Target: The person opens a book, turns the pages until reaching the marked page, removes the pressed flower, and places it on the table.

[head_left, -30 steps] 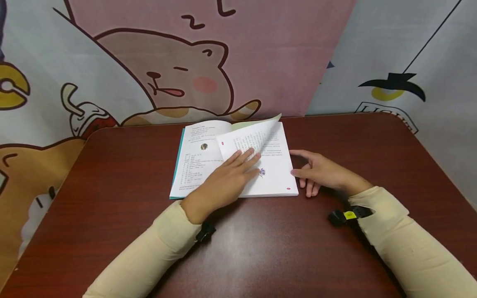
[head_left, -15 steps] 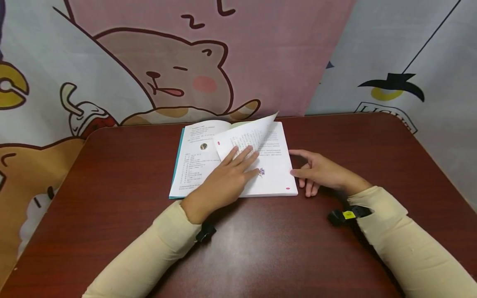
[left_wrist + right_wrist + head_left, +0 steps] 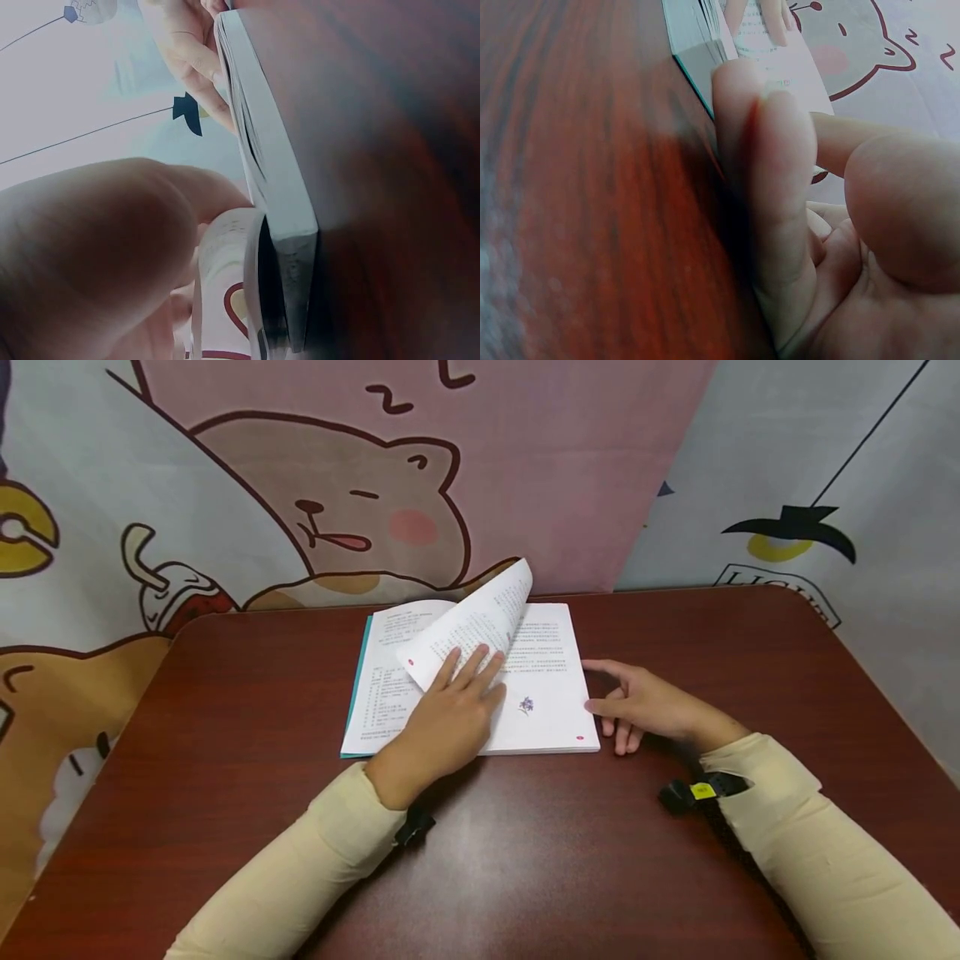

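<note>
An open book [image 3: 555, 718] with printed pages and a teal cover edge lies on the table in the head view. One page [image 3: 468, 618] stands lifted and curls over toward the left half, its upper corner raised. My left hand [image 3: 453, 722] lies across the book with fingers extended against the lower part of that page. In the left wrist view the page bends near this hand's fingers, above the book's thick block [image 3: 277, 172]. At the book's right edge rests my right hand [image 3: 645, 702], thumb and index fingertips at the edge, the other fingers loosely bent.
The dark red-brown wooden table [image 3: 525, 860] extends around the book. Behind its far edge hangs a cartoon-printed backdrop [image 3: 555, 468] with a bear. Black cameras are strapped at both wrists, the right strap [image 3: 703, 791] bearing a yellow label.
The lifted page has swung left and risen higher, uncovering more of the right page. My left hand's fingers have shifted slightly left with it. The right hand stays in place.
</note>
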### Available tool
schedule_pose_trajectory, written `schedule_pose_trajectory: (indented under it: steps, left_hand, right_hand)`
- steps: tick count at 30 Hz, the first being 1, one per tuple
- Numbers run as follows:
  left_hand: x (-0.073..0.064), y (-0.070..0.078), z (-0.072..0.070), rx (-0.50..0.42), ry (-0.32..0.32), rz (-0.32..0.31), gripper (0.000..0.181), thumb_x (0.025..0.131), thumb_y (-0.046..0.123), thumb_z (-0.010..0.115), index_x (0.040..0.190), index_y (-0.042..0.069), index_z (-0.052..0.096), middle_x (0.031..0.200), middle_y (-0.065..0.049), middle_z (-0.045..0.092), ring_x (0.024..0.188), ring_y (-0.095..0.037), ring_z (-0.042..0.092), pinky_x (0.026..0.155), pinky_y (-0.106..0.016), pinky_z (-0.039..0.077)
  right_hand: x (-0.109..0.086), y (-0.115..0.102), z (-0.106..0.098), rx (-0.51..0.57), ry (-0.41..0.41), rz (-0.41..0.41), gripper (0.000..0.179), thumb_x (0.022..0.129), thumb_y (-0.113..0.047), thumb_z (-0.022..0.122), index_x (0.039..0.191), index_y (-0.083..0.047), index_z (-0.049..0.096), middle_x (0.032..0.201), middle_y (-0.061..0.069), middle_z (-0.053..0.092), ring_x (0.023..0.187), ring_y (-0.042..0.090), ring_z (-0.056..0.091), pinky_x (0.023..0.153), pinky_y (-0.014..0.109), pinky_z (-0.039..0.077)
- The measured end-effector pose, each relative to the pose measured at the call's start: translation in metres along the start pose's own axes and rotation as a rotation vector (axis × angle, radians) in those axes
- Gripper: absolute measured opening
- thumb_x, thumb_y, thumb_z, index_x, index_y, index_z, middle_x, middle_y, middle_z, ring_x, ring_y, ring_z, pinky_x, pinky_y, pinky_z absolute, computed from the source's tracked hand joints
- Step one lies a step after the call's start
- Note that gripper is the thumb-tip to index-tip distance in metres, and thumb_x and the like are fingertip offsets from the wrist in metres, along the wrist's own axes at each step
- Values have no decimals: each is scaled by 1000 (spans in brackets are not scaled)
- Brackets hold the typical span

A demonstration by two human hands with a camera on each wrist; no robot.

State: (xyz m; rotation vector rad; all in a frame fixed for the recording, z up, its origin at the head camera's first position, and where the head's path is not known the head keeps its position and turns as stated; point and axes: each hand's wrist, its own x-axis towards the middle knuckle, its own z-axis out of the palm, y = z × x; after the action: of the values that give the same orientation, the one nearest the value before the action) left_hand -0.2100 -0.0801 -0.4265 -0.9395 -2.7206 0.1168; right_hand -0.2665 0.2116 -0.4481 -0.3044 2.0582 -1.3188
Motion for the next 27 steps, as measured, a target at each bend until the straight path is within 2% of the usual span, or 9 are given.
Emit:
schedule_pose_trajectory:
  steps: [6,14,27]
  left_hand:
    - [-1,0,-1,31,-81,-68,45,87,26,50,129,10,53,151,-11,26,142,-28,17,113,-49,14]
    - [-1,0,-3,43,-106,-85,48,86,29,52,130,9,52,152,-7,26,142,-29,17,111,-50,19]
    - [-2,0,-2,60,-65,-76,50,84,27,54,129,5,53,150,-9,30,142,-26,20,113,-47,19]
  right_hand:
    - [0,0,0,2,-9,-5,74,87,-26,62,146,-25,16,67,16,59,48,32,63,48,50,50]
    - [1,2,0,1,-14,7,75,87,-27,63,146,-25,17,68,17,59,49,32,63,48,50,51]
    - [0,1,0,-10,-4,5,74,87,-27,63,146,-26,17,68,17,59,49,32,63,48,50,51]
